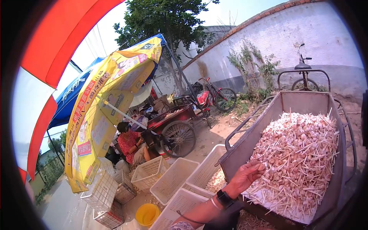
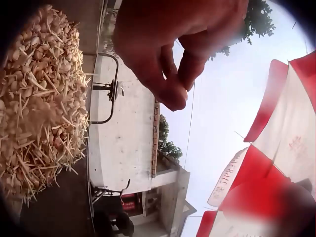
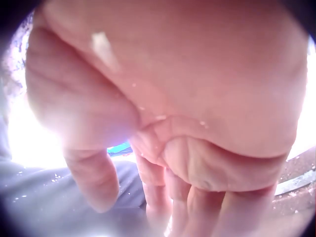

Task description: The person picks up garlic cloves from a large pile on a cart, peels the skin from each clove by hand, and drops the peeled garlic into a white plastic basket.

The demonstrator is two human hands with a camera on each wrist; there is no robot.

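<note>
My left hand (image 1: 245, 178), with a dark watch (image 1: 224, 199) on its wrist, is raised beside the near left edge of a metal cart bed (image 1: 306, 100). A heap of garlic bulbs with cut stalks (image 1: 297, 153) fills much of the bed. In the left wrist view the thumb and curled fingers (image 2: 173, 94) come together at the tips, with nothing visible between them. The head view does not show my right hand (image 3: 173, 123). Its own wrist view has the palm close up, with white flecks on it and loose fingers pointing down before grey cloth (image 3: 29, 192).
White plastic crates (image 1: 174, 180) and a yellow bucket (image 1: 147, 214) stand left of the cart. A person in a red top (image 1: 128, 147) sits under a yellow umbrella (image 1: 103, 111), near a three-wheeled cart (image 1: 178, 138). A whitewashed wall (image 1: 299, 42) runs behind.
</note>
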